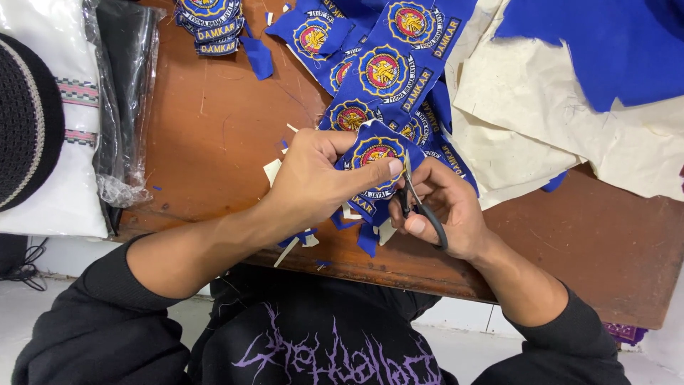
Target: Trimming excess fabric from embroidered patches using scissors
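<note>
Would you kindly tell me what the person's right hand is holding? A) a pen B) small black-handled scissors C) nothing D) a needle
B: the right hand grips small black-handled scissors, blades at the edge of the blue embroidered patch that the left hand pinches.

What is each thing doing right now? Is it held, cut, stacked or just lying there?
Left hand: shut on the patch.
Right hand: shut on the scissors.
Patch: held up, being trimmed.
Scissors: at the patch's edge.
Uncut patches: joined in blue strips.
Finished patches: stacked.
Scraps: loose on the table.
</note>
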